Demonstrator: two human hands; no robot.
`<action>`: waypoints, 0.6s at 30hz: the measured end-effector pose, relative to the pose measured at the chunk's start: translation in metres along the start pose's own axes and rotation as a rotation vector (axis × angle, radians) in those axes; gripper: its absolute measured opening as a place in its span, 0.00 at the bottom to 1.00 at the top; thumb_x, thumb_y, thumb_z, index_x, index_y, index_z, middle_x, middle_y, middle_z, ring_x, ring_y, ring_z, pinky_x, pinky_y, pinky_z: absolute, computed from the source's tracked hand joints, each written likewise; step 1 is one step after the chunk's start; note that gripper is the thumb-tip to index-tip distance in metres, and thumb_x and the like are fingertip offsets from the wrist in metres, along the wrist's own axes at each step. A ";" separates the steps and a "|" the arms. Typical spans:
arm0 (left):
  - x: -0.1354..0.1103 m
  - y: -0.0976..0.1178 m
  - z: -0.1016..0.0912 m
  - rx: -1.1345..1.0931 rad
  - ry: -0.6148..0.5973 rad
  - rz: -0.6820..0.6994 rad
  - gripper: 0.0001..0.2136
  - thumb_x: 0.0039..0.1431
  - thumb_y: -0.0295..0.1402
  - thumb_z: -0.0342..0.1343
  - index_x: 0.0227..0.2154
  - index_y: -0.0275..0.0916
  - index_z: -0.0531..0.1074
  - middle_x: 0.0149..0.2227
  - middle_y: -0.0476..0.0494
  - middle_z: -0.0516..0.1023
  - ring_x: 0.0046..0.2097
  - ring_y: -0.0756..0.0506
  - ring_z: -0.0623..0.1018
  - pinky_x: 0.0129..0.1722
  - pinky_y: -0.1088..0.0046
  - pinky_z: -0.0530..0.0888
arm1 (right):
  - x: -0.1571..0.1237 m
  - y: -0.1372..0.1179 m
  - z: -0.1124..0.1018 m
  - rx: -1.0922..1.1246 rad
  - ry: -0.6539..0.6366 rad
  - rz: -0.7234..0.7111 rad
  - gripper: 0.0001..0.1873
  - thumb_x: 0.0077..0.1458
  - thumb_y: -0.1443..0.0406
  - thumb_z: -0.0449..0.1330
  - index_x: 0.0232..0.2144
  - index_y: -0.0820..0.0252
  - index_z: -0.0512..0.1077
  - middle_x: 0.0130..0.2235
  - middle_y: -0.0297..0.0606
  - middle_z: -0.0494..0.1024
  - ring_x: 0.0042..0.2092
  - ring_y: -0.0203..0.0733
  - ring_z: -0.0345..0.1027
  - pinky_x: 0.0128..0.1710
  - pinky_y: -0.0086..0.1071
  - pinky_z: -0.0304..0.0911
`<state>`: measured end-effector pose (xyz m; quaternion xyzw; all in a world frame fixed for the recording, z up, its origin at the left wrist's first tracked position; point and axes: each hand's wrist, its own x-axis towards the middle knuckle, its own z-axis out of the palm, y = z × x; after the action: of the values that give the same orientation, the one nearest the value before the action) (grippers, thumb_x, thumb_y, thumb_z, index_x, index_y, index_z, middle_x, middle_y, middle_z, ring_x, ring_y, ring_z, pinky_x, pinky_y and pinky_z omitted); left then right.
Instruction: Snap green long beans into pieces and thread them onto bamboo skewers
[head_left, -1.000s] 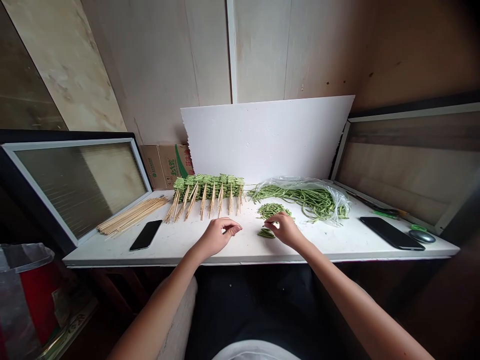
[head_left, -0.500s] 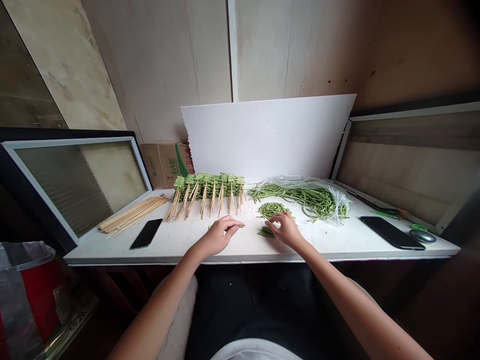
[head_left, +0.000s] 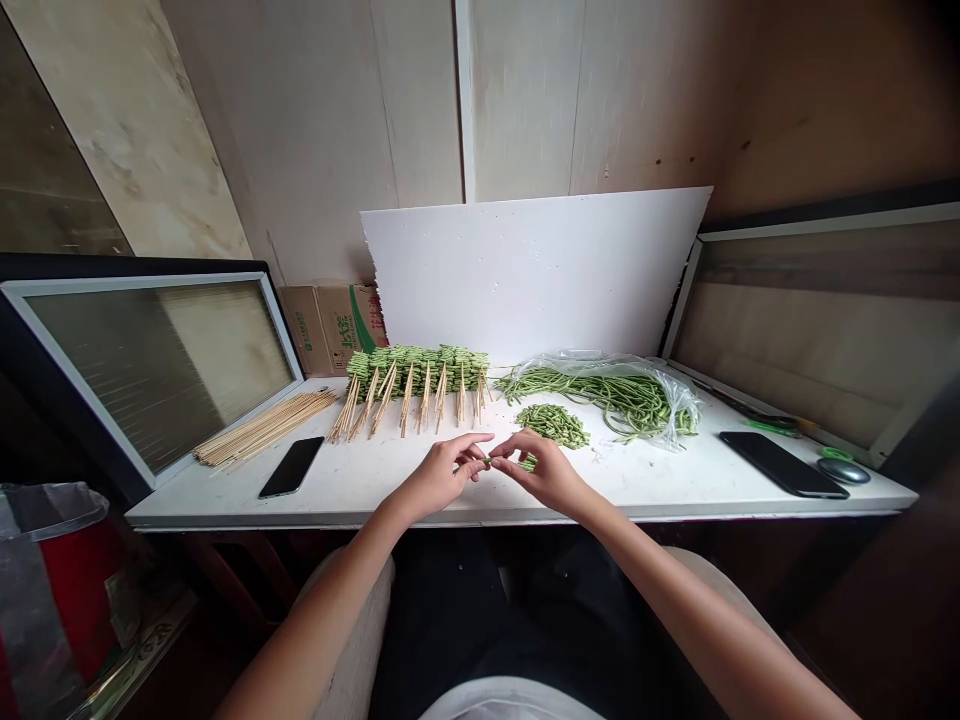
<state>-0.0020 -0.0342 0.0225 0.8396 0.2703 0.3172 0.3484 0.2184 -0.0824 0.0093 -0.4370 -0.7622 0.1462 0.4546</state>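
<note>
Over the white worktop [head_left: 660, 490], my hands have come together just in front of the pile of cut green beans [head_left: 551, 425], both forearms angled inward. My left grip [head_left: 439, 472] and right grip [head_left: 546, 472] are pressed together, their fingertips pinching a short bean piece [head_left: 517, 462] between them.

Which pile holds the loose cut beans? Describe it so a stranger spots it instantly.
On the white table, find the clear plastic bag of long green beans. Just in front of it, beyond the right hand, lies a small loose heap of short green bean pieces, unskewered, unlike the bamboo-skewered rows to its left.
</note>
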 end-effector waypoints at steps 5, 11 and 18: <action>0.001 -0.007 -0.003 0.061 0.068 -0.046 0.15 0.66 0.38 0.60 0.53 0.41 0.79 0.38 0.43 0.83 0.38 0.45 0.80 0.42 0.69 0.76 | 0.003 0.008 -0.008 0.031 0.138 0.004 0.12 0.65 0.53 0.63 0.41 0.53 0.80 0.40 0.41 0.83 0.43 0.46 0.73 0.40 0.38 0.68; 0.004 -0.013 -0.005 0.136 0.174 0.041 0.08 0.66 0.37 0.62 0.40 0.39 0.82 0.41 0.42 0.84 0.42 0.43 0.81 0.44 0.69 0.75 | 0.002 0.006 -0.012 0.011 0.111 -0.040 0.12 0.64 0.54 0.63 0.42 0.53 0.79 0.41 0.41 0.82 0.45 0.48 0.72 0.41 0.39 0.68; 0.002 -0.001 -0.003 0.188 0.192 0.118 0.06 0.65 0.35 0.63 0.39 0.40 0.82 0.40 0.42 0.83 0.42 0.44 0.81 0.44 0.68 0.75 | 0.001 0.009 -0.006 -0.045 0.129 -0.124 0.11 0.63 0.53 0.65 0.39 0.52 0.79 0.37 0.41 0.81 0.42 0.49 0.69 0.42 0.44 0.67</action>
<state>-0.0029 -0.0308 0.0241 0.8488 0.2811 0.3894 0.2213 0.2277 -0.0773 0.0072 -0.4077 -0.7599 0.0724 0.5011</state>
